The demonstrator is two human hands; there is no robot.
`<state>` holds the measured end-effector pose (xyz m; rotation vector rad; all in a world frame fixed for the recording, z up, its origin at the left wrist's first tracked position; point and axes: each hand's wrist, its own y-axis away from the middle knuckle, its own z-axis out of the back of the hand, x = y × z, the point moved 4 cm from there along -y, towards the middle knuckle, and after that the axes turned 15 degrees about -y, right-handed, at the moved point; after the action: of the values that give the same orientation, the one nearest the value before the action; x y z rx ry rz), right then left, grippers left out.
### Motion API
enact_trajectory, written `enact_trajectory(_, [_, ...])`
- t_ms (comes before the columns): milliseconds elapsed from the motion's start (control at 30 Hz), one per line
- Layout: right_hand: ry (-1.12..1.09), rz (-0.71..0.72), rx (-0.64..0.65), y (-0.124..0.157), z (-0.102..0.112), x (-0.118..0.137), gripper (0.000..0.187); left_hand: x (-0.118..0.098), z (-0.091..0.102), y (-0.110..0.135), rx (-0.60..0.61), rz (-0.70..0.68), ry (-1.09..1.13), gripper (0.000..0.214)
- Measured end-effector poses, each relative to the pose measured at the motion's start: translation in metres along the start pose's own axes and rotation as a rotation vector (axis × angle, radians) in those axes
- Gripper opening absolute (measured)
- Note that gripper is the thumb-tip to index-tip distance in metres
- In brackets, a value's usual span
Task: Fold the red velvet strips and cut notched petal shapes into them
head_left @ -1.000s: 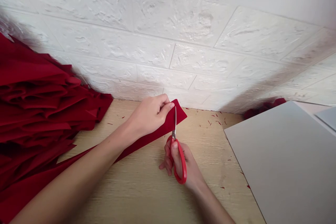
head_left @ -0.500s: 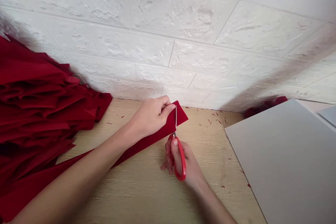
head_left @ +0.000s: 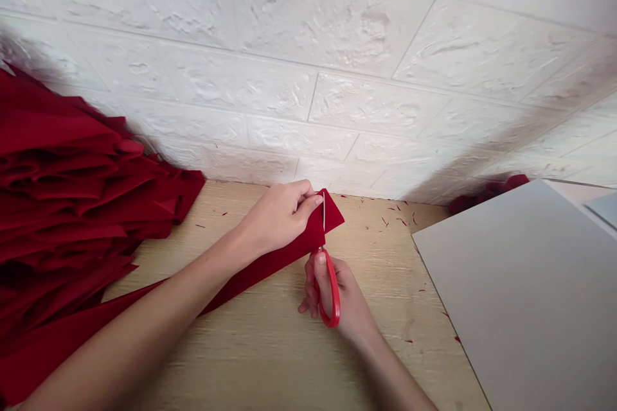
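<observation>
My left hand (head_left: pixel 284 215) pinches a long strip of dark red fabric (head_left: pixel 270 264) close to its far end. The strip runs back under my left forearm to the lower left. In my right hand (head_left: pixel 344 292) is a pair of scissors (head_left: pixel 332 298) with red handles, my thumb through one loop. Their blades lie across the strip's end, just right of my left fingertips, and a cut shows at the near edge. The corner piece (head_left: pixel 333 209) beyond the blades still hangs together with the strip near the top. The lower blade is hidden by the fabric.
A large heap of red fabric (head_left: pixel 72 186) fills the left side of the wooden table (head_left: pixel 250 353). A grey board or box (head_left: pixel 525 295) stands at the right, with more red fabric (head_left: pixel 489 192) behind it. Small red scraps lie near the white brick-patterned wall (head_left: pixel 270 90).
The scissor blades have closed further through the strip, and the cut at its near edge has opened wider. My right hand has shifted very slightly; my left hand holds nearly the same place.
</observation>
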<state>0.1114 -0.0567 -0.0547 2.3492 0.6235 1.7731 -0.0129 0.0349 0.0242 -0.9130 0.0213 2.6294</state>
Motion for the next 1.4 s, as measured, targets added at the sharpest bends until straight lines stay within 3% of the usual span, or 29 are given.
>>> enact_trajectory(1000, [0.068,0.055,-0.084,-0.004,0.005,0.002,0.061,-0.003,-0.008,0.000,0.008,-0.024,0.028,0.033])
enact_trajectory(1400, [0.022,0.008,-0.099,-0.001,0.004,0.007,0.063,-0.004,-0.015,0.001,0.028,-0.043,0.015,0.032])
